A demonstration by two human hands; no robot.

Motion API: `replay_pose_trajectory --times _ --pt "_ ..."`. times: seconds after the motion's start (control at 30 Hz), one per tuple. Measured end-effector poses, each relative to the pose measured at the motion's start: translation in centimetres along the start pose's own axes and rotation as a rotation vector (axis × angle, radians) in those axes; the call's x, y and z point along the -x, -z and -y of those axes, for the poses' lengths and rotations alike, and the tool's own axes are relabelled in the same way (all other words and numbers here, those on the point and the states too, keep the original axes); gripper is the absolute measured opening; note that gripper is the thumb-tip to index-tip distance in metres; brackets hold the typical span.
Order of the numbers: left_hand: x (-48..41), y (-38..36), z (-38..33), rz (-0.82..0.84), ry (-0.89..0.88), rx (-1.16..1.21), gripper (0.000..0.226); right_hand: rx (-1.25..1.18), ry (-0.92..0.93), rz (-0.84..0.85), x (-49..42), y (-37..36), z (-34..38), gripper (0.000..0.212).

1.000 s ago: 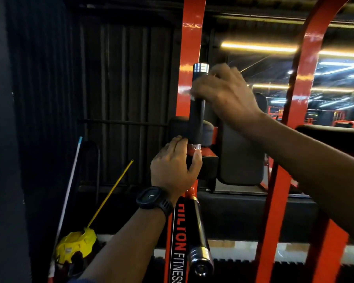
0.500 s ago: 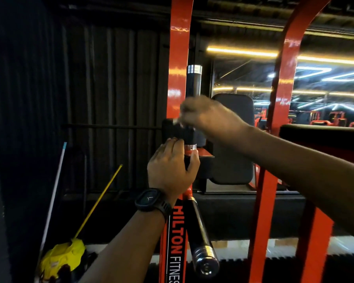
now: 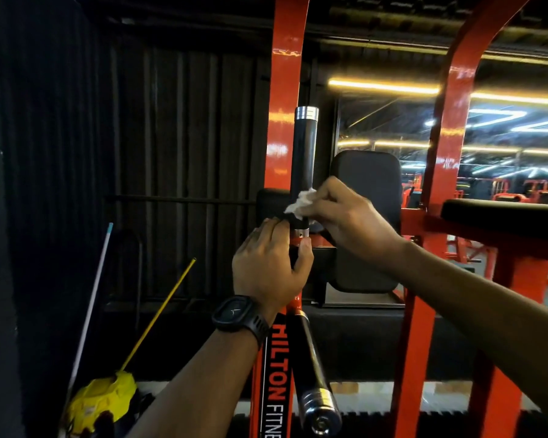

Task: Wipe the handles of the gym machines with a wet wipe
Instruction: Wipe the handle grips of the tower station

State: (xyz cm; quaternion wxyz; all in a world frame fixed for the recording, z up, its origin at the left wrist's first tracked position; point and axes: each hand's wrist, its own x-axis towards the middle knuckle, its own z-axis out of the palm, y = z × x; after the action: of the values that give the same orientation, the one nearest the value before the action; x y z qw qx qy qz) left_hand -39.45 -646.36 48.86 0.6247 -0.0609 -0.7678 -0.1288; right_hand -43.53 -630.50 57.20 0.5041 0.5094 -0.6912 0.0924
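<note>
Wipe [image 3: 300, 202] reaches base of handle [image 3: 303, 153]
Your right hand [image 3: 348, 222], pinching the wipe, has slid down from the top; your left hand [image 3: 266, 270], at six o'clock, grips the handle's foot. One pass looks done.

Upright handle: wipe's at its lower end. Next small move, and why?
Probably slide the wet wipe up toward the chrome cap: the right hand presses it low on the upright handle, just above the left hand gripping the post; the grip above lies bare.

I'm looking into a gym: a glossy red steel machine frame [image 3: 290, 90] lettered HILTON, a black padded backrest [image 3: 366, 172], more red machines [image 3: 533, 192] behind.
</note>
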Motion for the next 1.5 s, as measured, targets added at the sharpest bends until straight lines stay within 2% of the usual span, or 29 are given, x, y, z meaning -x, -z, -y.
replay_pose_trajectory --times 0.03,0.1,0.17,0.27,0.33,0.43,0.5,0.63,0.73,0.8,0.87,0.97,1.1,1.27,1.33,1.4,1.5 --pt "0.0 -0.1 0.0 -0.007 0.001 0.005 0.043 -0.055 -0.07 -0.02 0.2 -0.2 0.0 0.015" --pt "-0.1 -0.1 0.0 -0.007 0.01 0.026 0.043 -0.278 -0.396 -0.159 -0.3 -0.4 0.2 0.012" --pt "0.1 -0.2 0.1 0.003 0.009 0.027 0.044 -0.596 -0.715 -0.193 -0.3 -1.4 0.9 0.013" --pt "0.0 -0.2 0.2 0.007 -0.003 0.014 0.046 -0.997 -0.906 -0.168 0.7 -1.6 1.9 0.013" --pt "0.0 -0.4 0.1 -0.002 -0.002 0.018 0.046 -1.046 -0.914 -0.229 0.4 -0.9 1.7 0.015" --pt "0.0 -0.4 0.2 -0.004 -0.002 0.017 0.047 -0.951 -0.866 -0.394 -1.8 -0.9 1.7 0.016" --pt "0.0 -0.2 0.2 0.011 0.0 0.005 0.045 -0.881 -0.889 -0.377 -2.1 -1.7 2.1 0.017" --pt "0.0 -0.1 0.0 -0.005 -0.003 0.008 0.044 -0.986 -0.994 -0.242 -0.3 -1.8 2.9 0.017" --pt "0.0 -0.3 0.0 -0.015 -0.004 0.014 0.044 -0.884 -0.949 -0.414 -3.4 -1.1 1.7 0.018" --pt "0.0 -0.2 0.1 -0.015 -0.007 0.003 0.044 -0.947 -0.944 -0.515 -5.6 -0.9 1.3 0.019" --pt "-0.1 -0.2 0.1 -0.011 -0.012 0.001 0.044 -1.013 -0.967 -0.506 -5.5 -1.4 1.4 0.02" --pt "0.0 -0.3 0.1 -0.027 -0.03 0.017 0.043 -1.111 -0.985 -0.391 -4.1 -1.4 1.6 0.021" --pt "0.0 -0.3 0.2 -0.029 -0.024 0.03 0.042 -1.115 -0.972 -0.529 -6.7 -1.2 0.4 0.019" --pt "0.0 -0.1 0.1 -0.009 -0.025 0.039 0.043 -1.123 -0.958 -0.474 -4.5 -2.3 1.2 0.02" --pt "-0.1 -0.3 0.2 -0.021 -0.031 0.031 0.045 -1.134 -0.919 -0.556 -5.9 -1.2 0.5 0.018" --pt "0.0 -0.3 0.2 -0.024 -0.025 0.017 0.046 -1.077 -0.858 -0.612 -6.9 -0.5 0.6 0.016" --pt "0.1 -0.2 0.2 -0.026 -0.03 0.007 0.045 -0.963 -0.839 -0.488 -5.1 -1.2 0.8 0.016"
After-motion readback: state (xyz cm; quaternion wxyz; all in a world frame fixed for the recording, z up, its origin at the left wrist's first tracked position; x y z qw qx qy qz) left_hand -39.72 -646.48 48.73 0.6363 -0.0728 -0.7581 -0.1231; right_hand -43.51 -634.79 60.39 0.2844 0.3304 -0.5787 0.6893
